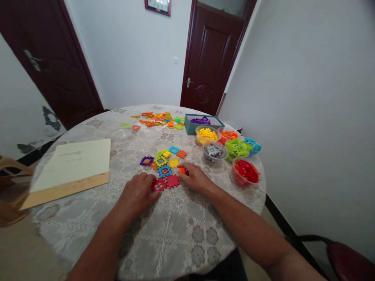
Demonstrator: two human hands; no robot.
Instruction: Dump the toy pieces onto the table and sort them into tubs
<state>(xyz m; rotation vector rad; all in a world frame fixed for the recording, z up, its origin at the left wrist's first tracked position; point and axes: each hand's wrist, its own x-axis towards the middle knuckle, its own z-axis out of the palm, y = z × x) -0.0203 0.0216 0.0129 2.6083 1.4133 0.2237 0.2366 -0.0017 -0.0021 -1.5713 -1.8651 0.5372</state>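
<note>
Orange pc [182, 170] pinched at R hand [195, 178] fingertips.

My left hand [140, 193] covers the near corner of a red tile [160, 185]; whether it grips it, I cannot tell. Just right of that, my right hand [195, 178] hides part of an orange piece [182, 170]. Both forearms are cut off below.

A round table [181, 234] with a lacy cloth held bright toy pieces [164, 166], little bowls [215, 152] full of more — and a big book [70, 166].
</note>
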